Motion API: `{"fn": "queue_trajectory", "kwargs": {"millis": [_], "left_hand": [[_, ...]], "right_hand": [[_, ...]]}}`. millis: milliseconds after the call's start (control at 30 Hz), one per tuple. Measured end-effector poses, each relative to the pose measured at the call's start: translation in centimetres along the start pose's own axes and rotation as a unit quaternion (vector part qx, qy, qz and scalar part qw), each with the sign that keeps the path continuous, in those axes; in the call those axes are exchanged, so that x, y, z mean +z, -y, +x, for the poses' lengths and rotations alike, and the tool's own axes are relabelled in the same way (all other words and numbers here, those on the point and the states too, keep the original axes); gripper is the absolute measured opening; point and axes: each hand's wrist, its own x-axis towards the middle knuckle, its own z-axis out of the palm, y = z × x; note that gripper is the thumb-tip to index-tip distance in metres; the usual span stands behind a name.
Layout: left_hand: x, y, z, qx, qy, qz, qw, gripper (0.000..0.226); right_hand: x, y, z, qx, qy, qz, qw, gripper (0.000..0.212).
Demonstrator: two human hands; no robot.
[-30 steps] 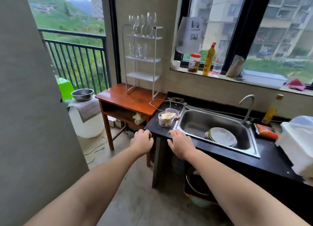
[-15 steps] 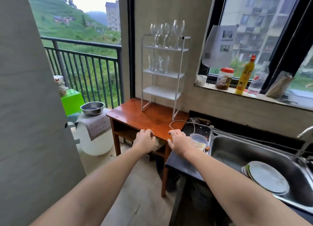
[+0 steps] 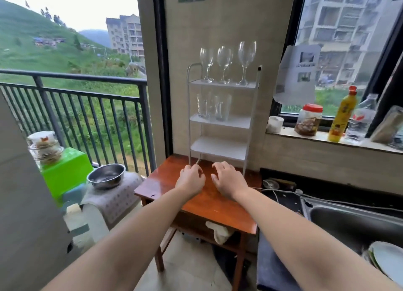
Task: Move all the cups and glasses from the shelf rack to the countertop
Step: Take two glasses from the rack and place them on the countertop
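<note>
A white three-tier shelf rack (image 3: 220, 147) stands on a red-brown wooden table (image 3: 209, 201) against the wall. Several clear wine glasses (image 3: 224, 65) stand on its top tier. Clear tumblers (image 3: 214, 107) sit on the middle tier; the bottom tier holds nothing. Both my arms reach out over the table in front of the rack. My left hand (image 3: 190, 179) hangs with loosely curled fingers and holds nothing. My right hand (image 3: 227, 179) is relaxed, fingers down, also holding nothing. The dark countertop (image 3: 281, 198) lies to the right of the table.
A steel sink (image 3: 353, 223) with plates (image 3: 386, 262) is at the right. A white cable runs over the countertop. The window sill holds a white cup (image 3: 274, 124), a jar (image 3: 308, 119) and bottles (image 3: 342, 114). A steel bowl (image 3: 106, 176) and a green box (image 3: 65, 170) sit left by the railing.
I have moved closer to the rack and turned left. Both hands have gone forward from the countertop edge to above the wooden table, just below the rack.
</note>
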Motion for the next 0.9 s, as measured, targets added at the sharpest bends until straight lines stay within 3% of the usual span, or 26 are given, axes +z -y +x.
{"fn": "queue_trajectory", "kwargs": {"millis": [433,733,800,900], "left_hand": [[-2.7,-4.4,21.9,-0.002,-0.02,-0.091,0.996,0.043],[-2.7,-6.2,30.7,-0.048,-0.065,-0.217,0.973,0.055],[-2.5,-6.6,31.8,-0.054,-0.046,-0.274,0.959,0.047],[-2.3,-6.9,32.8,-0.061,-0.004,-0.375,0.925,0.012]], "right_hand": [[-2.3,-5.9,20.9,0.079,-0.133,0.125,0.98,0.047],[-2.8,-6.0,29.2,0.15,-0.18,0.295,0.926,0.04],[-2.7,-6.2,30.3,0.162,-0.176,0.323,0.916,0.035],[-2.7,-6.4,31.4,0.173,-0.162,0.413,0.879,0.028]]}}
